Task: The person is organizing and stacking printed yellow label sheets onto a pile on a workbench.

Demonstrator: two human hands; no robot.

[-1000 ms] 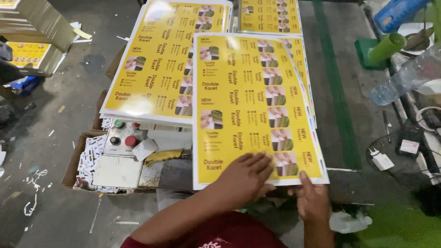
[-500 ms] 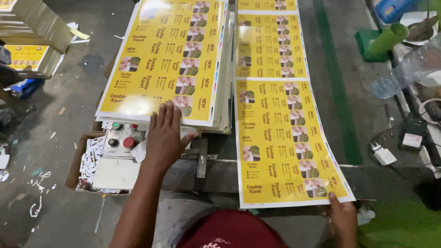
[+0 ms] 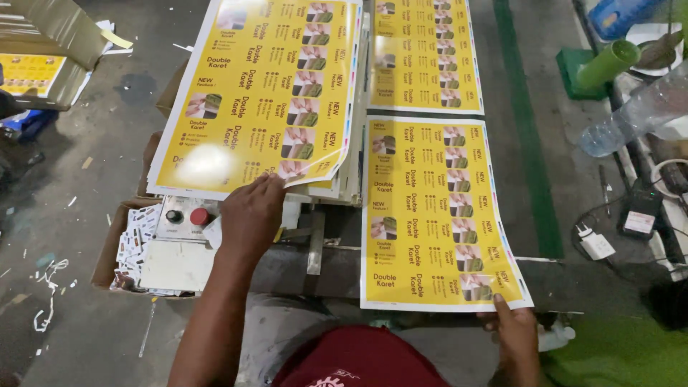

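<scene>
Left hand [image 3: 251, 215] rests palm-down on the near edge of the top sheet [image 3: 265, 86] of the stack [image 3: 351, 172], fingers [image 3: 269, 185] closed onto the paper where its corner curls up, apparently to peel one sheet free. Right hand [image 3: 514, 337] pinches the near right corner of a second sheet [image 3: 430, 215], which lies flat on the counter [image 3: 545, 279] just right of the stack, in line behind another printed sheet [image 3: 423, 57]. A control box [image 3: 179, 236] with red and dark buttons sits below the stack. A green strip [image 3: 527, 143] runs along the counter.
</scene>
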